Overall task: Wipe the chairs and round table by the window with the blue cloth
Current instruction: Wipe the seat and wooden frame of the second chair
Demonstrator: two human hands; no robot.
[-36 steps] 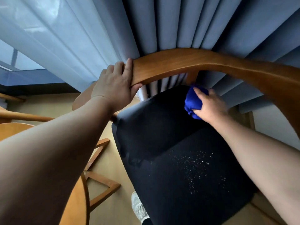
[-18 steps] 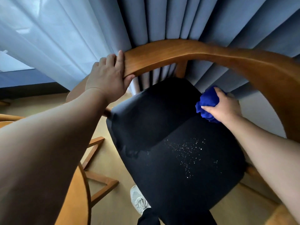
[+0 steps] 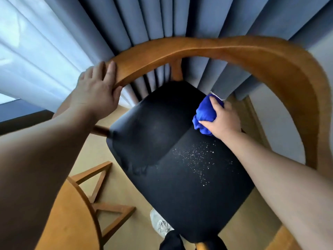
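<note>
One round wooden desk is showing its edge nearest, at lower left. One chair is standing just beyond, white specks dotting its black seat. The right hand is clutching one bunched blue cloth at the seat's far right corner. The left hand is gripping the curved back rail. Grey-blue curtains are hanging behind.

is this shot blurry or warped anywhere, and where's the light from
Head view: the wide lens fans the folds of the grey curtain outward; the left hand and sheer curtain look slightly motion-blurred; daylight comes through the sheer curtain; white specks on the seat look sharp.
</note>
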